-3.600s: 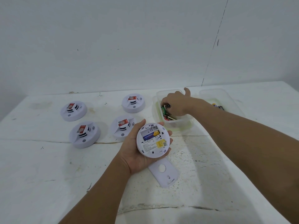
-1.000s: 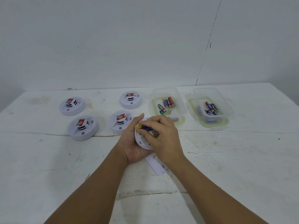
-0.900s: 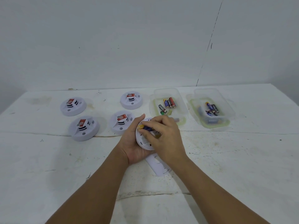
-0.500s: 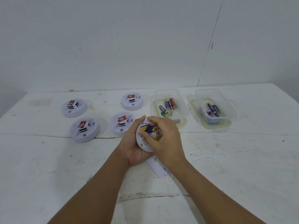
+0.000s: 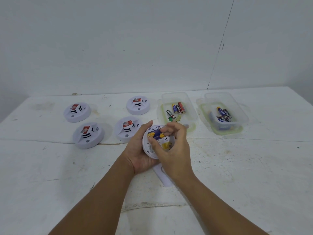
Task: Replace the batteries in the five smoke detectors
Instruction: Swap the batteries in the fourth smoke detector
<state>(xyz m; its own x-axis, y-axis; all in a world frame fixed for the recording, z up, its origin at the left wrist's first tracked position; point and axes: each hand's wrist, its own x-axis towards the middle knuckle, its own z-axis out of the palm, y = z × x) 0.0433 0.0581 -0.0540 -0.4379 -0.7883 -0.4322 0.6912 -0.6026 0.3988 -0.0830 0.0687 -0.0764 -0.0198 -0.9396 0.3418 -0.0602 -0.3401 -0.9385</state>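
Note:
My left hand (image 5: 138,150) cradles a round white smoke detector (image 5: 150,150) turned back-side up, with its battery bay showing. My right hand (image 5: 174,146) lies over the detector, its thumb and curled fingers pinching a blue and yellow battery (image 5: 155,134) in the bay. Several other white detectors lie face up on the white table: at the far left (image 5: 77,111), at the front left (image 5: 88,134), at the middle (image 5: 127,128) and at the back (image 5: 138,105).
Two clear plastic tubs stand at the back right, the nearer tub (image 5: 177,110) and the right tub (image 5: 221,114), each holding several loose batteries. A white cover plate (image 5: 163,177) lies on the table under my right wrist. A wall rises behind the table.
My right hand came back from the nearer tub with a battery and brought it onto the detector. Over the last second its fingers shifted along the battery in the bay.

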